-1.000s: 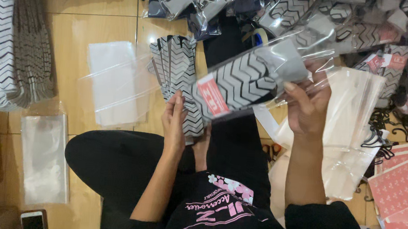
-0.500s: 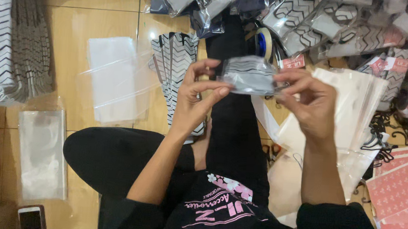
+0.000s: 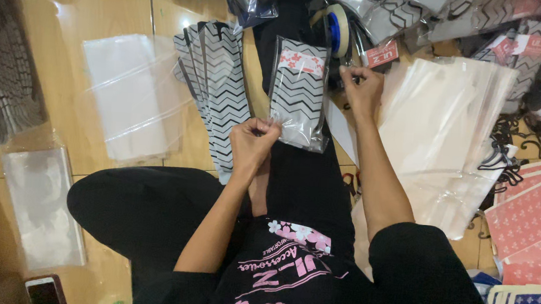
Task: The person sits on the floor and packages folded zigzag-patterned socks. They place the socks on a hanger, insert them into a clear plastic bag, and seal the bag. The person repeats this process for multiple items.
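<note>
A clear bagged pack [image 3: 298, 93] of grey zigzag-patterned fabric with a pink header card is held flat over the black-clad leg of the seated person, in the middle of the scene. Its near left corner is pinched by the left hand [image 3: 253, 141], whose fingers are closed together on the plastic edge. The right hand [image 3: 362, 88] is seen to the right of the pack's far end, fingers curled inward near a tape roll [image 3: 338, 28]; whether anything is gripped there cannot be told. To the left of the pack, a fanned stack of zigzag pieces [image 3: 214, 88] lies on the wooden floor [image 3: 58, 13], with a sheet of clear bags [image 3: 125, 94] further left. To the right, a pile of empty clear bags [image 3: 437, 132] is spread out, and pink printed cards [image 3: 529, 218] lie at the near right. More bagged packs [image 3: 420, 13] are heaped at the far side, and a phone [image 3: 45, 292] is seen at the near left edge.
</note>
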